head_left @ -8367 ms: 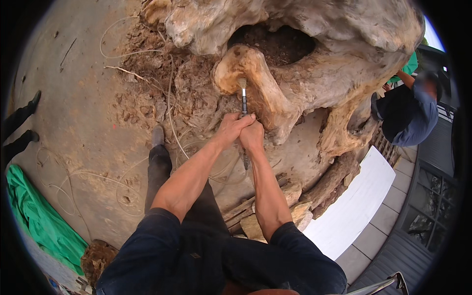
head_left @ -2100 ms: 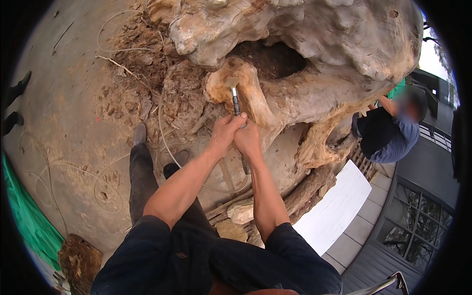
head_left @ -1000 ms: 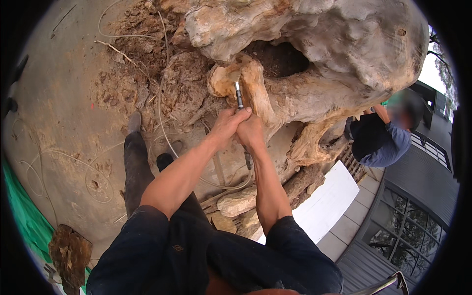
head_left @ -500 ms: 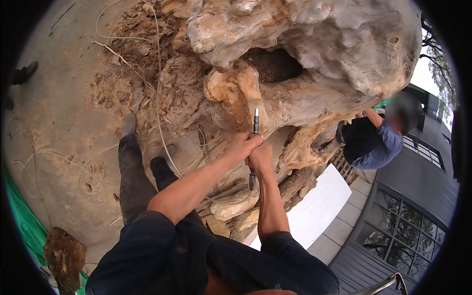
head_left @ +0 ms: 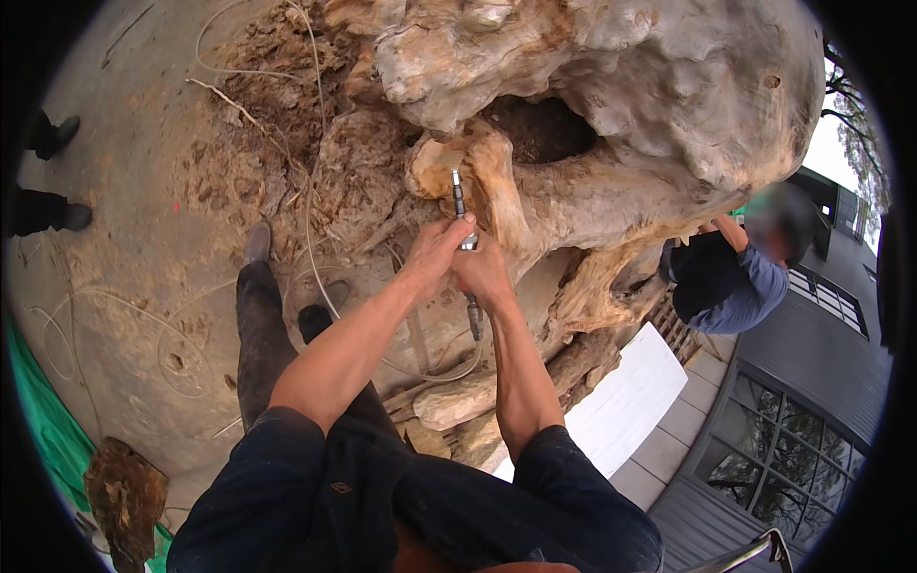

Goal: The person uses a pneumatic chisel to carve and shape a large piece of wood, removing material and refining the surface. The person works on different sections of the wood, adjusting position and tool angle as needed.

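Note:
Both my hands are closed round a slim air die grinder (head_left: 459,201) with a dark body and silver tip. My left hand (head_left: 442,250) wraps its upper part, the thumb along the body. Just below and to the right, my right hand (head_left: 485,270) grips the lower part; the tail end shows beneath it, near the hose. The grinder's tip is at a pale, hollowed knob (head_left: 436,164) of a large, gnarled tree root (head_left: 659,124). Whether the tip touches the wood I cannot tell.
A thin hose (head_left: 311,181) loops over the dusty floor. Crumbled bark lies at the far left of the root. To the right another person (head_left: 740,277) works beside it, near a white board (head_left: 626,401). Someone's dark shoes (head_left: 67,134) show at the left edge.
My hands and the grinder have moved left and farther away, from the root's ridge to the hollowed knob. More of the other person's legs shows at the left edge.

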{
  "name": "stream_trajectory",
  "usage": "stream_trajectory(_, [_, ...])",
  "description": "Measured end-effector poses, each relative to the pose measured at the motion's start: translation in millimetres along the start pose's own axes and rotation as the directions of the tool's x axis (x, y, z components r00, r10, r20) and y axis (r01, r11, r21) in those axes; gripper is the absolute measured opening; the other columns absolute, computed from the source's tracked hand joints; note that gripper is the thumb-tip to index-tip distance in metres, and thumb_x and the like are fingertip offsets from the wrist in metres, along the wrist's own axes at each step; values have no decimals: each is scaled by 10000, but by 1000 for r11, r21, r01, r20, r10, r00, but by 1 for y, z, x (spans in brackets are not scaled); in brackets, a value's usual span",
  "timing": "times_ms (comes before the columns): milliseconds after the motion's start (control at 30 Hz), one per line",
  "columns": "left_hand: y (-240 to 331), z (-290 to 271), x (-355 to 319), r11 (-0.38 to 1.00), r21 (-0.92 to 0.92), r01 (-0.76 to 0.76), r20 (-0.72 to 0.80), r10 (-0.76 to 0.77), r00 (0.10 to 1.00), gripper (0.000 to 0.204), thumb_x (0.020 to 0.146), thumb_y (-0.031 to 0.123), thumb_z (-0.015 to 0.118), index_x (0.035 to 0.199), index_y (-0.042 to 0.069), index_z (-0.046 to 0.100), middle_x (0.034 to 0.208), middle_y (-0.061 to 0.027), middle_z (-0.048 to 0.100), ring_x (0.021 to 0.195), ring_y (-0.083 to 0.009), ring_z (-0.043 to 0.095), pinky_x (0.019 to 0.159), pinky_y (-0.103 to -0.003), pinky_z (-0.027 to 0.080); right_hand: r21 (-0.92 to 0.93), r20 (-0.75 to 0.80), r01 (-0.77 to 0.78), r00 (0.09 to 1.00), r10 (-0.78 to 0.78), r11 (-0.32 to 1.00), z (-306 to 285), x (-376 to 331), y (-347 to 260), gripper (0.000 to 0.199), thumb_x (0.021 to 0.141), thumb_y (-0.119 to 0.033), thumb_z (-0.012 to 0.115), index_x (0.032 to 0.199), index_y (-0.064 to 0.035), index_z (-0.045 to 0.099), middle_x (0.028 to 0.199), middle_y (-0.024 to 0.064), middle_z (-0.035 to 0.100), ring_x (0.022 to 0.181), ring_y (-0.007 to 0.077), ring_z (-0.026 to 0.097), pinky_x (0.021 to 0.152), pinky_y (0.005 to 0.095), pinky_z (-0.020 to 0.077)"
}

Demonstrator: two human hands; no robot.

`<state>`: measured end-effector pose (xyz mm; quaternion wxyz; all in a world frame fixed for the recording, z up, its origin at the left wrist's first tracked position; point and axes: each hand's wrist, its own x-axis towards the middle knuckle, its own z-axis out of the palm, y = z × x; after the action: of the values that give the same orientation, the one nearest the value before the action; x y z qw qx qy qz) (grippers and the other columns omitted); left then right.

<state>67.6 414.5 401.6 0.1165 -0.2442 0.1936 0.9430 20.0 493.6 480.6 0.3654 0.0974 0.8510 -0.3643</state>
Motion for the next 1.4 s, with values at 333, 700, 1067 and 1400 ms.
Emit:
stream_trajectory(333, [-44,-6,-4,982,182,-53,59,43,997,458,1046,472,618,988,19,645,818,-45,631,594,-130,596,470,-314,470,94,-81,-81,993,89,992,2,-26,28,80,868,-56,660,901,-3,609,633,38,577,481,120,528,429,289,365])
stream_trajectory(700, [-48,-15,-14,962,272,-35,13,33,999,483,1043,489,606,962,16,660,818,-22,627,685,-112,594,552,-294,477,27,-95,-52,994,54,998,9,-29,37,89,874,-77,651,903,0,617,643,48,602,491,129,549,435,297,384])
stream_trajectory(1067, [-22,-13,8,974,212,-85,23,82,996,485,1023,498,628,904,33,696,812,23,601,752,-84,523,655,-289,433,45,-101,-11,995,15,999,8,-1,20,112,864,-66,656,934,19,639,638,55,607,468,139,563,423,319,409])
stream_trajectory(1400, [-30,-6,-3,977,211,-9,74,-6,997,494,1030,510,630,1023,18,670,799,-48,642,574,-139,609,449,-301,473,112,-78,-51,995,60,992,4,-19,29,64,876,-67,656,898,-14,628,647,9,569,505,100,512,444,281,344])
